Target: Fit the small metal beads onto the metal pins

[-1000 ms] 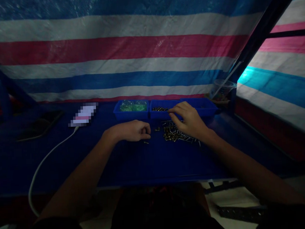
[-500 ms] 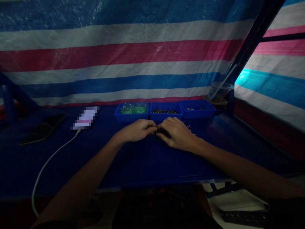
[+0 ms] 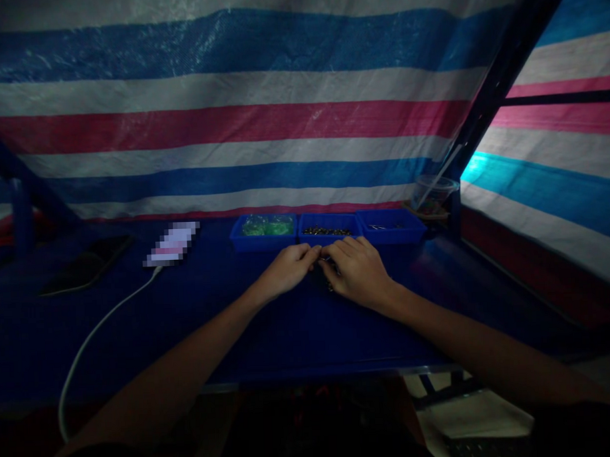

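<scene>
My left hand [image 3: 288, 269] and my right hand [image 3: 356, 271] meet fingertip to fingertip on the dark blue table [image 3: 268, 330], both with fingers curled in a pinch around small metal parts too dim to name. My right hand covers most of a loose pile of small metal pieces [image 3: 330, 285]. Just behind the hands stand three blue trays: the left tray [image 3: 263, 230] with green pieces, the middle tray [image 3: 329, 229] with dark metal pieces, the right tray [image 3: 391, 225] with a few thin parts.
A phone [image 3: 171, 243] with a white cable [image 3: 96, 329] lies at left, a dark phone [image 3: 89, 263] further left. A clear cup [image 3: 431, 194] stands at back right. A striped tarp [image 3: 231, 124] walls the back and right. A dark post [image 3: 500, 75] slants at right.
My right hand came back from the middle tray to the pile and met my left hand. Both hands then shifted slightly away from me, fingertips together. The view tilted down a little.
</scene>
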Motion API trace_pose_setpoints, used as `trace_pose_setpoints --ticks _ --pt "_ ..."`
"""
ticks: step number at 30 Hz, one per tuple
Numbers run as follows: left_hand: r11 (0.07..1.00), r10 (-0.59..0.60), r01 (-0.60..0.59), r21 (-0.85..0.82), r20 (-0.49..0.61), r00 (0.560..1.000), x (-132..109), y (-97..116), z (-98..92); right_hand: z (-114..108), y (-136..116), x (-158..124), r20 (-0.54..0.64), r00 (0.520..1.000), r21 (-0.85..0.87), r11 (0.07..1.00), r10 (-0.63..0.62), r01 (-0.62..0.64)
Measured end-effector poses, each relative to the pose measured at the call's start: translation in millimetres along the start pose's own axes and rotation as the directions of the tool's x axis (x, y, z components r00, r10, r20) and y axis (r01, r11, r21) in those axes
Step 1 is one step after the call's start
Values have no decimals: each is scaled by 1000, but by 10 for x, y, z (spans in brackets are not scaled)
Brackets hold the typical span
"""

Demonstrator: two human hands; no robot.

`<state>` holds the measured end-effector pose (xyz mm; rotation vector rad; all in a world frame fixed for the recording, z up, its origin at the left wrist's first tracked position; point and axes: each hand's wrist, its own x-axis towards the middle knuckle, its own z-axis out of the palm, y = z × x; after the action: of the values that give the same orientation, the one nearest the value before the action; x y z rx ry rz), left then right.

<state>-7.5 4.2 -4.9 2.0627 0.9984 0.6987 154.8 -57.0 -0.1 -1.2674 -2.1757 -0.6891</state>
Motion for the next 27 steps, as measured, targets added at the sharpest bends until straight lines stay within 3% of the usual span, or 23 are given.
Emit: trace_pose_setpoints --ticks 6,8,10,12,15,18,20,23,25,27 --pt "990 -27 31 -137 29 999 -10 64 24 27 33 18 29 998 19 999 48 -48" --pt "995 -21 22 -96 17 1000 -16 86 -7 44 82 30 49 993 56 992 107 -109" --pt "998 32 -32 47 1 1000 -29 101 -67 42 148 42 54 981 116 974 187 -192" --pt "968 100 -102 228 19 995 -44 98 -140 1 223 56 -3 965 209 944 262 -255" --pt "899 150 -185 396 117 982 -61 43 -220 -119 342 99 -188 914 320 902 360 -289" --pt "856 171 -250 453 208 963 -65 -51 -222 -196 471 182 -292 847 261 889 444 -376" --pt "832 186 -281 478 238 953 -62 -102 -187 -161 556 231 -201 868 126 891 454 -436" --pt "823 192 -289 489 239 952 -52 -127 -127 -26 640 239 59 908 -64 909 416 -412" --pt "848 175 -261 460 223 959 -40 -110 -105 38 635 200 139 920 -59 930 367 -362" --pt "898 139 -205 389 191 972 -19 -83 -99 46 573 153 136 949 45 955 284 -293"
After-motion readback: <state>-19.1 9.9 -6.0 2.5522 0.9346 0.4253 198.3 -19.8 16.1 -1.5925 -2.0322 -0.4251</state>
